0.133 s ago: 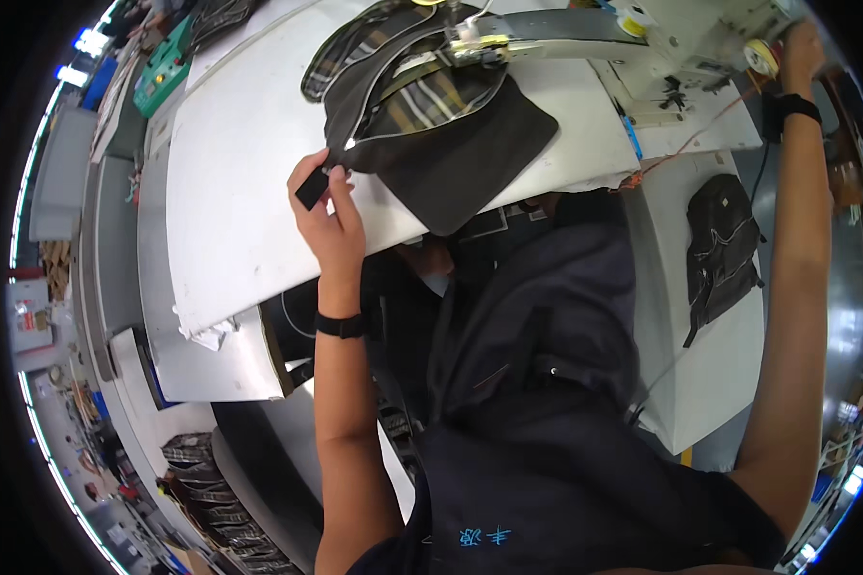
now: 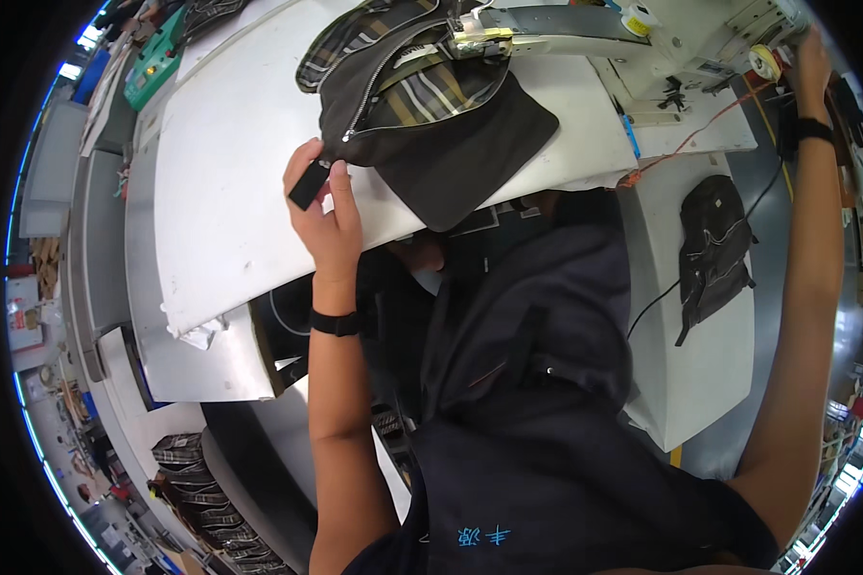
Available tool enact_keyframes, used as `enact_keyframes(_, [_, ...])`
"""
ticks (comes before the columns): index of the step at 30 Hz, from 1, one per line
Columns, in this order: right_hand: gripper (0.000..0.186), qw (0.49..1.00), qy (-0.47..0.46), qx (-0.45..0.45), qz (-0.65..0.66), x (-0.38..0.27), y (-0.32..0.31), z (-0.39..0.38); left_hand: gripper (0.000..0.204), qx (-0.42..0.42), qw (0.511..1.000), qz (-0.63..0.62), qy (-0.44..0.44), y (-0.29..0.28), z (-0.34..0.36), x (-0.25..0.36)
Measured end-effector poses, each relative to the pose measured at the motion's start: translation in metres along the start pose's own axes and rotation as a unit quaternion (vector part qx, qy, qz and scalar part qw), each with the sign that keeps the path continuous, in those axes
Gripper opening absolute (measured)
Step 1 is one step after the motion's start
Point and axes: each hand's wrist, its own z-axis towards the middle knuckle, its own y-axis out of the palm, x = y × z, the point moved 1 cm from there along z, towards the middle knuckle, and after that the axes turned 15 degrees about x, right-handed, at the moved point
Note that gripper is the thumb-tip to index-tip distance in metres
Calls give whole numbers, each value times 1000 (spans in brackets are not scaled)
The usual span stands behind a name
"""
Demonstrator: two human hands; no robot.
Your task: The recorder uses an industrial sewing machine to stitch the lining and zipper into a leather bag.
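A dark brown fabric bag piece (image 2: 489, 158) with a plaid lining (image 2: 431, 99) and an open zipper (image 2: 378, 88) lies on the white sewing table (image 2: 230, 211). Its upper part passes beneath the sewing machine (image 2: 556, 34). At the piece's near left corner, my left hand (image 2: 328, 225) pinches a short black strap (image 2: 308, 184) between thumb and fingers. Far to the right, my right hand (image 2: 812, 75) is raised at the machine's right end, beside a thread spool (image 2: 764, 62). Its fingers are blurred, so what they touch is unclear.
A dark backpack (image 2: 715, 251) lies on the white surface to my right. Orange thread (image 2: 686, 144) runs along the table's right side near a blue pen-like tool (image 2: 629, 134). Several plaid pieces (image 2: 206, 494) are stacked at lower left. A green box (image 2: 153, 62) stands at far left.
The view has shifted slightly, and my right arm has moved a little to the right. My left hand keeps its pinch on the strap.
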Motion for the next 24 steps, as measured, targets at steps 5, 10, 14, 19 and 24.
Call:
enact_keyframes(5, [31,981,24,33,188,-124,-127,-139,39,4,1000,19,5,4,6,9])
enact_keyframes(10, [26,923,-167,-333,95,-167,-105,-320,33,7,996,38,81,2,2,0])
enact_keyframes(14, [30,928,-179,-325,26,-147,-80,-343,34,8,997,35,68,9,1,9])
enact_keyframes(19, [33,932,-133,-330,68,-130,-73,-341,36,22,998,24,50,2,2,11])
enact_keyframes(24, [32,923,56,-362,121,-105,-70,-347,37,17,999,10,45,6,2,10])
